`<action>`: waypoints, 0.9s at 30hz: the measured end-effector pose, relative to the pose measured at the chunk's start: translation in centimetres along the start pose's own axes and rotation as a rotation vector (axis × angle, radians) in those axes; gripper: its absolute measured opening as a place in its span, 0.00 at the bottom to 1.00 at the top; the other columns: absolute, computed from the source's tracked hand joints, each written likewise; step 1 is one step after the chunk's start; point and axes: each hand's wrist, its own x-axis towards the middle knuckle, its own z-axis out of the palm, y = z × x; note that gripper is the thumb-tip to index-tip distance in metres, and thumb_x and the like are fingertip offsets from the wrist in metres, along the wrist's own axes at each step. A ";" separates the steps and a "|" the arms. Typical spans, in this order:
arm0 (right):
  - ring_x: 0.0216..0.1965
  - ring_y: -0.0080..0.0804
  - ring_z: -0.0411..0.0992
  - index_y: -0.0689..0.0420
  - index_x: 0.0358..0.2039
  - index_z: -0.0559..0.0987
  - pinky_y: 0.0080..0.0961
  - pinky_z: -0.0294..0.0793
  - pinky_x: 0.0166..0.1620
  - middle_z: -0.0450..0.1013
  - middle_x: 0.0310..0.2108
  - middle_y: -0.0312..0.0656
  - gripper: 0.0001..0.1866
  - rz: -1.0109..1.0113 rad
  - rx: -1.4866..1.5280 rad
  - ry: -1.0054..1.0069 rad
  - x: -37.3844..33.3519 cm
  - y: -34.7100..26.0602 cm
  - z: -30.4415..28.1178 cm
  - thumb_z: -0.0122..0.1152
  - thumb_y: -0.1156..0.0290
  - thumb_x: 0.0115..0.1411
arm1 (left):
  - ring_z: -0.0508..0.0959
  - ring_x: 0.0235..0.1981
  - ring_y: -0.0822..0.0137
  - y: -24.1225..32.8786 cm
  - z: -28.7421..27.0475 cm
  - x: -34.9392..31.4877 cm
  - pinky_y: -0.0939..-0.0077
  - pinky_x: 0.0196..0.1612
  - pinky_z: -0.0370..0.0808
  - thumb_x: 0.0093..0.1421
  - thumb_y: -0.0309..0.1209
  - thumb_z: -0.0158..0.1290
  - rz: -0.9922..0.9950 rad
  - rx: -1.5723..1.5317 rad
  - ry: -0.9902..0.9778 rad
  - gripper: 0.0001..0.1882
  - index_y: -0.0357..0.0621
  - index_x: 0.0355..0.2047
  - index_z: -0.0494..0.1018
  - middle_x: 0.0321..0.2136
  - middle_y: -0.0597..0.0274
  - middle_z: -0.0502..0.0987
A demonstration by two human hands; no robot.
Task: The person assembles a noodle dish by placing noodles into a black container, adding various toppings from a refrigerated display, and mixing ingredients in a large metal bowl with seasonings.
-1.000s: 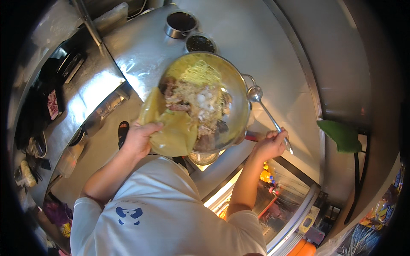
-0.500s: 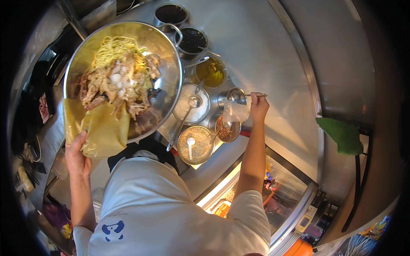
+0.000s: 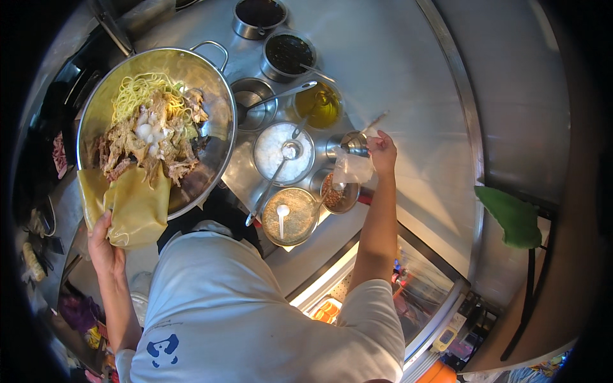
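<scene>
My left hand (image 3: 106, 241) grips the near left rim of a large metal bowl (image 3: 220, 134) through a yellow cloth (image 3: 135, 214). Inside the tilted bowl lie yellow noodles (image 3: 142, 89) and shredded meat (image 3: 150, 143) with a white clump on top. On the right, my right hand (image 3: 382, 152) has its fingers apart, just beside a spoon (image 3: 375, 122) whose handle leans out of a small metal pot (image 3: 353, 142); the two look separate. A clear plastic bag (image 3: 353, 167) hangs over that pot's near edge, partly covering a pot of peanuts (image 3: 337, 196).
Around them stand a pot of white granules (image 3: 265, 156) with a ladle (image 3: 274, 185), a pot of tan crumbs (image 3: 295, 220) with a white spoon, yellow oil (image 3: 319, 105), an uncovered metal pot (image 3: 262, 115) and two pots of dark sauce (image 3: 287, 54). A lit glass case (image 3: 428, 274) is near right.
The bowl has moved left and nearer with my left hand, uncovering a metal pot. My right hand has let go of the spoon, whose handle has swung to point farther away.
</scene>
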 end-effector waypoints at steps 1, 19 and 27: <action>0.36 0.24 0.75 0.59 0.55 0.75 0.22 0.75 0.41 0.78 0.38 0.38 0.23 -0.070 -0.049 0.025 -0.8 -0.1 -0.1 0.71 0.74 0.60 | 0.83 0.45 0.62 -0.1 0.3 -0.1 0.67 0.52 0.82 0.64 0.24 0.57 -0.007 0.010 0.005 0.21 0.31 0.57 0.71 0.47 0.53 0.81; 0.54 0.46 0.67 0.49 0.38 0.82 0.49 0.62 0.58 0.72 0.48 0.40 0.11 -0.744 -0.786 0.095 -5.2 -5.7 2.6 0.68 0.73 0.52 | 0.84 0.42 0.64 0.3 0.9 -0.4 0.70 0.49 0.82 0.65 0.24 0.58 -0.031 0.006 0.033 0.18 0.31 0.54 0.73 0.44 0.54 0.82; 0.47 0.49 0.74 0.50 0.42 0.82 0.44 0.73 0.49 0.75 0.44 0.46 0.13 -0.626 -0.895 0.337 1.6 -5.9 3.6 0.66 0.75 0.54 | 0.83 0.44 0.64 0.5 1.0 -0.7 0.69 0.49 0.82 0.65 0.23 0.57 -0.029 0.024 0.053 0.19 0.32 0.56 0.72 0.45 0.54 0.81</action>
